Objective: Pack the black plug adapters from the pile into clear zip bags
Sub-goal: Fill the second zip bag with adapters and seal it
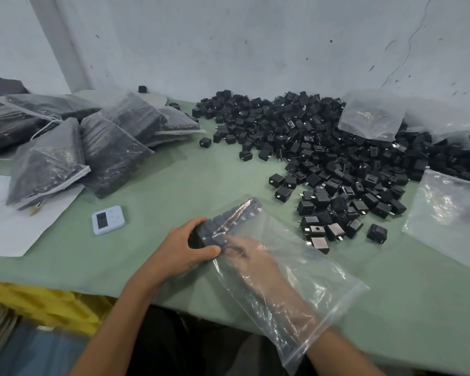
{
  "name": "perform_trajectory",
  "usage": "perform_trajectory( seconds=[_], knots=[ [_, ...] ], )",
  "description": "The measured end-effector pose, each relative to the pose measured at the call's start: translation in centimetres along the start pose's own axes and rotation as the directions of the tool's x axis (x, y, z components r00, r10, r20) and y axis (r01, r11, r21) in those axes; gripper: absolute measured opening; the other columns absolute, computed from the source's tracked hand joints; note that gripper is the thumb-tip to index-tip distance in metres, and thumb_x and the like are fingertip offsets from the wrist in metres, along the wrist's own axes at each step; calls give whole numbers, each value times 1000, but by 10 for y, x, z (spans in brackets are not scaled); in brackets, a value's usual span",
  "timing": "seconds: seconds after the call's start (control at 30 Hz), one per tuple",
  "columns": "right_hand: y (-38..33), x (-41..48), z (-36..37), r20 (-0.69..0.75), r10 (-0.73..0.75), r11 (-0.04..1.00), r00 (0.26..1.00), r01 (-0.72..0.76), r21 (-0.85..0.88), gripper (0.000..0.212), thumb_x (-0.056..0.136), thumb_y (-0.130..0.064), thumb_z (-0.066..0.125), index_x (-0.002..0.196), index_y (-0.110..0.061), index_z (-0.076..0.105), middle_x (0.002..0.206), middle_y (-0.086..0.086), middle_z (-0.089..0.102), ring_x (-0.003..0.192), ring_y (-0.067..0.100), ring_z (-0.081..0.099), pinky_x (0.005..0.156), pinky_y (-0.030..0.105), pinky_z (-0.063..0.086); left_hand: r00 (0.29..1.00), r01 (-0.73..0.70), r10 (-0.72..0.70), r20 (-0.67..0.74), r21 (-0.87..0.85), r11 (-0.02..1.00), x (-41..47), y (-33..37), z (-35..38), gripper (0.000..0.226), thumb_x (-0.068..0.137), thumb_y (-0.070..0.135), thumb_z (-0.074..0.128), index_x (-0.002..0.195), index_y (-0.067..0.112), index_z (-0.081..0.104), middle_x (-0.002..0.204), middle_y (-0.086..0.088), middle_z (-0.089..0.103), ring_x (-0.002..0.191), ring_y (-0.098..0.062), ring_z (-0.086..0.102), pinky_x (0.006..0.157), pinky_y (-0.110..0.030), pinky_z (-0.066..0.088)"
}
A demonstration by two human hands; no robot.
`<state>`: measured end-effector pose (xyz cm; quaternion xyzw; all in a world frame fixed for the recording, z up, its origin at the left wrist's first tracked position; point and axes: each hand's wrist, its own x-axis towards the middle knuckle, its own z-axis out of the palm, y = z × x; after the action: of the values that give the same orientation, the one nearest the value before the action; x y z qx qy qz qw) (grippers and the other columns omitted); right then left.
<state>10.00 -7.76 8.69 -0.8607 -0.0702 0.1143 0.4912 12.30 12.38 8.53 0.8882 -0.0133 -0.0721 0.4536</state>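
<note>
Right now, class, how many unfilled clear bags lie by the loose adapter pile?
3: one bag atop the pile; another bag behind it, far right; a third bag flat at the table's right edge. More may be stacked unseen.

Two hands [180,246] [255,257], one timer [108,219], one pile [323,147]

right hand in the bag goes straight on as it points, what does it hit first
The right hand would likely meet the block of black plug adapters in the clear zip bag; depth unclear.
</note>
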Motion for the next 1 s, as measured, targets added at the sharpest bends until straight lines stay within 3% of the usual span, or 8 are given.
perform_trajectory(
  seconds=[0.17, 0.3, 0.53, 0.67, 0.77, 0.83, 0.9, 1.0],
  knots=[
    [0, 5, -2, -5, -67, 975, 998, 64, -213, 38, 105, -24, 45, 142, -29, 53, 135, 14, 57, 123, 33, 54, 106, 45, 43, 993, 15, -9, -114, 51, 999, 1, 7, 12, 82, 69, 81, 56, 130, 28, 56, 106, 31, 55, 116, -12, 50, 94, -26, 38],
    [3, 6, -2, 19, -77, 961, 997, 79, -265, 41, 104, -22, 46, 145, -28, 50, 135, 16, 57, 122, 35, 54, 105, 47, 43, 965, 56, -19, -261, 133, 990, 3, 13, 32, 67, 91, 58, 57, 145, 20, 46, 138, 1, 57, 127, -26, 40, 105, -33, 31],
    [15, -33, -8, 35, -125, 981, 992, 128, -148, 51, 101, -18, 53, 149, -29, 41, 147, 1, 48, 134, 19, 46, 96, 7, 35, 963, 98, -55, -265, 150, 984, 6, 18, 34, 70, 91, 53, 61, 149, 19, 43, 144, -6, 53, 132, -31, 39, 110, -37, 29],
    [36, -107, -59, 187, -161, 987, 969, 163, 4, 34, 100, -11, 58, 126, -31, 60, 143, -9, 49, 136, 14, 47, 111, 28, 41, 958, 106, -64, -279, 138, 985, 6, 19, 33, 69, 90, 51, 64, 147, 18, 46, 144, -7, 54, 132, -32, 41, 111, -38, 30],
    [27, -156, -132, 397, -99, 995, 912, 91, 40, 24, 98, -28, 65, 120, -29, 71, 121, -6, 70, 114, 4, 62, 98, 20, 45, 959, 103, -62, -278, 136, 985, 5, 20, 32, 68, 90, 50, 66, 146, 16, 47, 143, -8, 55, 132, -33, 42, 112, -39, 30],
    [20, -175, -173, 306, -87, 989, 948, 44, 143, 24, 92, -33, 72, 109, -17, 76, 100, 8, 75, 89, 15, 70, 82, 27, 52, 958, 107, -69, -277, 127, 986, 4, 22, 32, 68, 90, 49, 66, 146, 16, 47, 143, -8, 55, 133, -33, 41, 112, -39, 31],
    [24, -164, -197, 2, -146, 975, 989, 144, 172, 22, 88, -28, 75, 103, -13, 78, 87, 13, 73, 76, 21, 69, 70, 29, 56, 958, 109, -72, -277, 121, 987, 4, 23, 32, 69, 90, 49, 66, 146, 16, 46, 144, -8, 54, 134, -33, 40, 112, -39, 31],
    [21, -101, -188, -178, -247, 963, 952, 220, -157, 30, 95, -4, 63, 106, -29, 77, 96, -6, 73, 89, 7, 67, 77, 19, 53, 958, 110, -76, -277, 109, 988, 2, 25, 31, 69, 90, 48, 67, 147, 16, 46, 143, -9, 55, 135, -33, 40, 113, -40, 31]
  ],
)
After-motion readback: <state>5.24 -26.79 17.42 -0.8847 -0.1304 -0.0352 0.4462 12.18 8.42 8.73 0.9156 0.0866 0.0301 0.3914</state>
